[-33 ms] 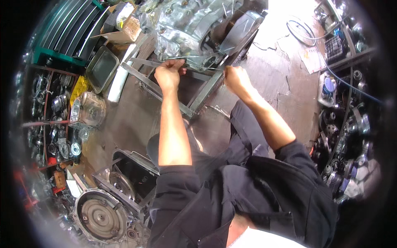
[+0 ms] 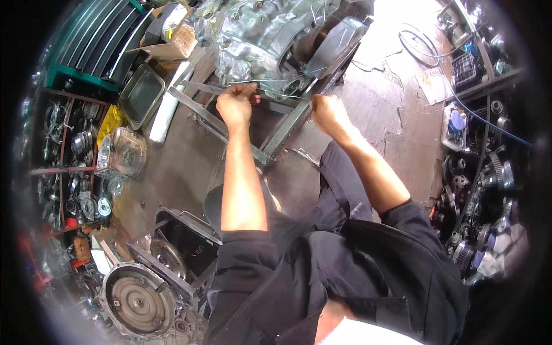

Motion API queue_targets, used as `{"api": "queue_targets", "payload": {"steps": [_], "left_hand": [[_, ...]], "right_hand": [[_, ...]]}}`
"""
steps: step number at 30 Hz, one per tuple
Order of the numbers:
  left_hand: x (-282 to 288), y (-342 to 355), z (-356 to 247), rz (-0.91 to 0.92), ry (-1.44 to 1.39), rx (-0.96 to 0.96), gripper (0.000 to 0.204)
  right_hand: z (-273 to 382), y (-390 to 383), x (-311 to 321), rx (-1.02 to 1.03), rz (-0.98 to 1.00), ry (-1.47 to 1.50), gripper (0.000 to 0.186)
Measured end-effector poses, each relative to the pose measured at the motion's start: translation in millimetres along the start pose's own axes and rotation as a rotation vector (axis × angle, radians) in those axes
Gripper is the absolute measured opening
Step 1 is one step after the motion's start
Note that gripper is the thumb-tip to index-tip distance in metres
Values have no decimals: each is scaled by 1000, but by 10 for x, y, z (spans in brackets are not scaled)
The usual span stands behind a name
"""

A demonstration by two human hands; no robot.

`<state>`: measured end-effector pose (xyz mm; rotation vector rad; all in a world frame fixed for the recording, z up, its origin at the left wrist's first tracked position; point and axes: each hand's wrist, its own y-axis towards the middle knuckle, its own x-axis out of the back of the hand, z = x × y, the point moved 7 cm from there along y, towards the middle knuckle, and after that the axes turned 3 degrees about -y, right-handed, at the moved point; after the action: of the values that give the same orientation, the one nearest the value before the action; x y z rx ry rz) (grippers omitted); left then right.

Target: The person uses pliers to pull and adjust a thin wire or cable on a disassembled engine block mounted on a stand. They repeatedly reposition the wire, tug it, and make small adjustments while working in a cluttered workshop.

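Note:
A large silvery metal casing (image 2: pixel 253 43), apparently a gearbox, rests on a low metal frame (image 2: pixel 287 123) in front of me. At its near edge, my left hand (image 2: pixel 234 108) is closed in a pinch, thumb and fingers together. My right hand (image 2: pixel 332 115) is curled shut to the right, just above the frame's right bar. A thin, wire-like strand (image 2: pixel 284 95) runs between the two hands along the casing's near side. Its ends are hidden in my fingers, and its exact kind is too fine to tell.
Left are a rectangular metal pan (image 2: pixel 142 95), a white roll (image 2: pixel 167 115), a cardboard box (image 2: pixel 172 46) and shelves of metal parts (image 2: pixel 80 144). A round gearbox housing (image 2: pixel 140 299) lies lower left. Gears (image 2: pixel 494 172) crowd the right side; a blue hose (image 2: pixel 489 121) crosses there.

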<state>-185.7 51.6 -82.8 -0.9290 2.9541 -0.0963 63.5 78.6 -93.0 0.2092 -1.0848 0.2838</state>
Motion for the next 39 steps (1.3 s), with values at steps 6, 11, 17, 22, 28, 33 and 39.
{"api": "queue_targets", "payload": {"steps": [6, 11, 17, 22, 28, 33, 39], "left_hand": [[-263, -134, 261, -66, -264, 131, 8], [-249, -141, 291, -19, -225, 207, 6], [-210, -148, 281, 44, -170, 254, 7], [-165, -121, 266, 60, -94, 230, 5], [14, -102, 114, 18, 563, 128, 20], [77, -106, 16, -40, 749, -75, 26], [-13, 7, 266, 29, 413, 53, 13]], "right_hand": [[-8, -203, 633, 206, -202, 335, 14], [-195, -606, 800, -26, -615, 390, 13], [-113, -454, -403, -521, -100, 1716, 39], [-123, -223, -178, -255, -378, 1481, 29], [820, -89, -308, 243, -276, 324, 18], [1111, 307, -487, 309, -230, 172, 13], [920, 308, -403, 195, -302, 316, 15]]}}
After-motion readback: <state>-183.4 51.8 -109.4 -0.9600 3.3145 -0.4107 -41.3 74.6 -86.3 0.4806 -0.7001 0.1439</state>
